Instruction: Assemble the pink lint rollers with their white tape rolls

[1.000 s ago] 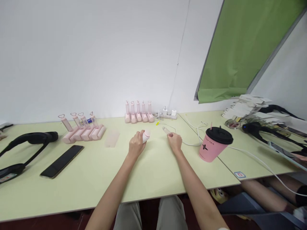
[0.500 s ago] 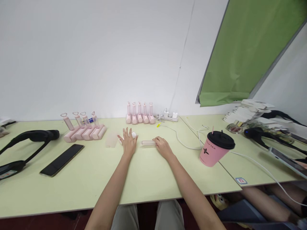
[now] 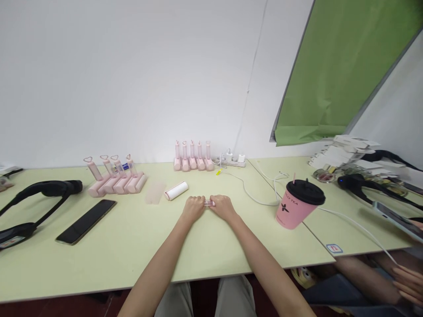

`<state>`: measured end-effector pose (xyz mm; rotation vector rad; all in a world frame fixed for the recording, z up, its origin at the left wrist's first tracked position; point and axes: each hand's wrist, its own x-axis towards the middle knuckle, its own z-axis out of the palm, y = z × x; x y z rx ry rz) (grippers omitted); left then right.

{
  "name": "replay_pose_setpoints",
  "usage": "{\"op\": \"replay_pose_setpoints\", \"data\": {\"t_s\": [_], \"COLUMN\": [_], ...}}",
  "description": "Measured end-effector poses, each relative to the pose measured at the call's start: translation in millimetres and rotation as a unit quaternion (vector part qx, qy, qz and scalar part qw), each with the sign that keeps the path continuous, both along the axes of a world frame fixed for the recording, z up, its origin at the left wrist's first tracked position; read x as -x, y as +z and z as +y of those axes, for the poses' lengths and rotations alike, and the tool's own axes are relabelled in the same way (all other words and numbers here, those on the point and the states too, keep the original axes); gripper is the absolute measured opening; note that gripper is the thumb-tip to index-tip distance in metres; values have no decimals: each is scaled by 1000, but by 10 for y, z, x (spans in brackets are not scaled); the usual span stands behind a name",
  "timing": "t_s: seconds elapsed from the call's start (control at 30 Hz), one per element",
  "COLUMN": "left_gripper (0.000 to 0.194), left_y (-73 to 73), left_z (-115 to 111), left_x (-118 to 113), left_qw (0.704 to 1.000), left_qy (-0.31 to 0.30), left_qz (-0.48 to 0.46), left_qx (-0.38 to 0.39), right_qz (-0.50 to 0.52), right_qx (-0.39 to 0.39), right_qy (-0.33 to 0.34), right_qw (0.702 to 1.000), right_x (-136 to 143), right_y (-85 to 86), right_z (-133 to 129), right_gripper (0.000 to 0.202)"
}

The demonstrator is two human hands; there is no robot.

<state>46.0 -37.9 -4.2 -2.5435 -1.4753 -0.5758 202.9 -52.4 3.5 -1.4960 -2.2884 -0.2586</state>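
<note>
My left hand [image 3: 194, 208] and my right hand [image 3: 222, 207] are closed round the two ends of a clear pinkish tube [image 3: 208, 203], held level just over the table. Only its short middle part shows between the fists. Beyond my left hand lies a white roll [image 3: 176, 191] with a pink edge. Thin pale pink sheets [image 3: 154, 193] are left of the roll. Pink cylinders with upright clear tubes stand in a left group [image 3: 119, 182] and in a back group [image 3: 194, 164] by the wall.
A black phone [image 3: 86, 221] and a black headset [image 3: 49, 188] lie at the left. On the right stand a pink lidded cup [image 3: 295, 207] and a white cable [image 3: 256, 200]; a power strip [image 3: 234, 163] sits behind. Another person's hand [image 3: 410, 281] shows at the lower right.
My left hand has left the white roll, moved right and closed on the tube's left end. The tube and my right hand are slightly nearer. Another person's hand has appeared at the right.
</note>
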Motion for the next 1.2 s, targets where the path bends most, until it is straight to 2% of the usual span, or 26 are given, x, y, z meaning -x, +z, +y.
{"op": "replay_pose_setpoints", "data": {"t_s": [0.07,0.13,0.2,0.27,0.3,0.37,0.47,0.53,0.6,0.7,0.77,0.83,0.9,1.0,1.1,1.13,1.2], "left_gripper": [14,14,20,26,28,28,26,45,58,57,51,49,49,47,38,35,32], "left_y": [-25,-9,44,107,130,137,31,-75,-148,-124,-43,25,40,-14,-45,-38,-7], "left_z": [14,17,18,26,35,64,128,167,191,201,208,226,251,276,269,262,247], "left_x": [30,49,65,93,111,147,148,102,42,22,105,262,442,628,651,637,608], "left_qw": [999,988,954,903,886,887,923,943,959,971,976,975,972,975,971,969,966], "left_qy": [-2,6,57,125,149,163,111,49,-11,-56,-15,72,144,179,208,221,236], "left_qz": [-48,-146,-291,-411,-439,-432,-367,-326,-281,-230,-214,-195,-159,-108,-93,-91,-89], "left_qx": [25,50,46,15,3,4,31,39,43,21,-31,-82,-92,-69,-70,-68,-62], "right_qz": [69,168,272,383,431,488,425,364,317,266,242,218,188,109,12,-8,-19], "right_qx": [49,96,120,110,95,69,77,84,67,32,18,-4,-38,-70,-36,-22,-9], "right_qy": [-15,-7,-1,-19,-39,-86,-162,-197,-203,-196,-206,-212,-194,-94,32,52,40], "right_qw": [996,981,955,917,897,866,887,906,924,943,948,953,962,987,999,998,999], "right_x": [65,101,83,6,-47,-160,-276,-301,-303,-304,-309,-302,-269,-155,-25,2,11], "right_y": [-23,-34,-21,10,28,55,53,20,-29,-102,-123,-109,-61,17,14,-9,-67], "right_z": [13,50,107,173,203,245,255,239,226,233,245,235,191,84,19,20,56], "right_gripper": [16,22,28,32,33,34,34,34,36,40,43,45,44,43,41,40,39]}}
